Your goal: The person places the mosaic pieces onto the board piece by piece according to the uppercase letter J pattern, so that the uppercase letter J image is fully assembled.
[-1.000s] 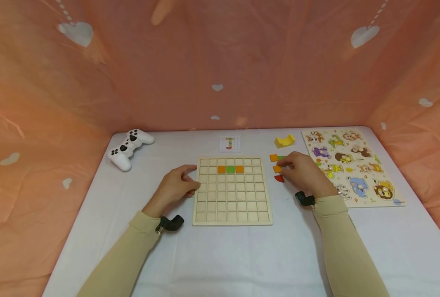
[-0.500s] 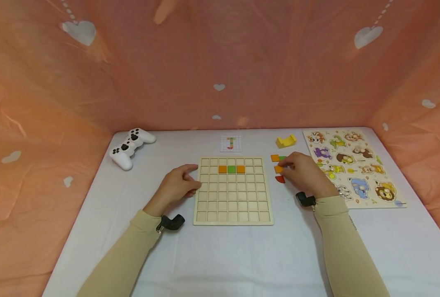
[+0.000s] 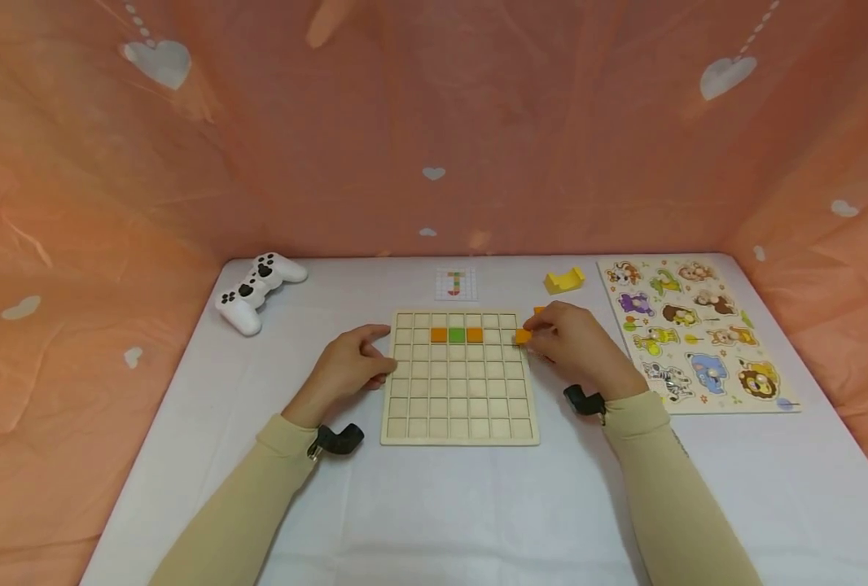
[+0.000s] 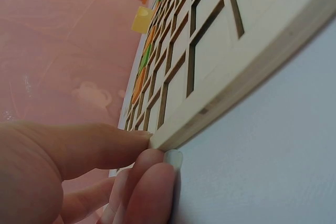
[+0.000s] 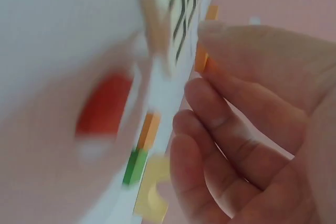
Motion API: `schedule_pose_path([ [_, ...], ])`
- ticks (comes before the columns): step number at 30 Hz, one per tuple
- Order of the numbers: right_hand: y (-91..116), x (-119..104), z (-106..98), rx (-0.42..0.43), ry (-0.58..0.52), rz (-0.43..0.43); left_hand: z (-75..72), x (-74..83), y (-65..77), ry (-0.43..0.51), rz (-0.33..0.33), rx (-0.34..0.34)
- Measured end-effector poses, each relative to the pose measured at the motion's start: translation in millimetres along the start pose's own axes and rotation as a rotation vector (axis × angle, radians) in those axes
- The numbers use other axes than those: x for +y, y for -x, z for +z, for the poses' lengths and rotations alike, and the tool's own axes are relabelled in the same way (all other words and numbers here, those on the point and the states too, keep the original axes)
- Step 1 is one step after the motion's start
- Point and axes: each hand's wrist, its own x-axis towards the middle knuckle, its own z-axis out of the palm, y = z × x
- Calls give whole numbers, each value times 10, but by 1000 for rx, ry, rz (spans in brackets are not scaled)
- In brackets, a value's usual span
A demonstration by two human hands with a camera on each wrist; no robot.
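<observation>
A pale wooden grid board [image 3: 458, 442] lies on the white-covered table. An orange tile [image 3: 439, 334], a green tile [image 3: 457, 334] and another orange tile [image 3: 474, 334] sit side by side in one of its far rows. My left hand [image 3: 349, 358] holds the board's left rim, thumb tip at the upper edge [image 4: 146, 134] and curled fingertips beside it. Over the board's right edge, my right hand [image 3: 569, 338] pinches an orange square tile [image 3: 523, 336] between thumb and forefinger. A red quarter-round tile [image 5: 105, 106] shows below it in the right wrist view.
An orange tile [image 5: 149, 129] and a green tile [image 5: 135, 167] lie near a yellow bridge block [image 3: 564, 281]. Behind the board is a small pattern card [image 3: 456, 284]. A white game controller [image 3: 258, 291] lies far left, an animal puzzle board [image 3: 698, 334] right.
My right hand has picked up the orange square tile from the loose pieces and moved left with it to the board's right edge. My left hand stays at the left rim.
</observation>
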Motion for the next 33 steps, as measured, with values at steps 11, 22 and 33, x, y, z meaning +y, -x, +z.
schedule_pose_path([
  [11,-197,-434,405,-24,66,-193,-19,-10,-5,-11,14,9],
  [22,-238,-593,524,-38,132,-231,33,24,-6,-10,4,-2],
  [33,-286,-611,583,-35,168,-258,7,-6,-4,-12,5,7],
])
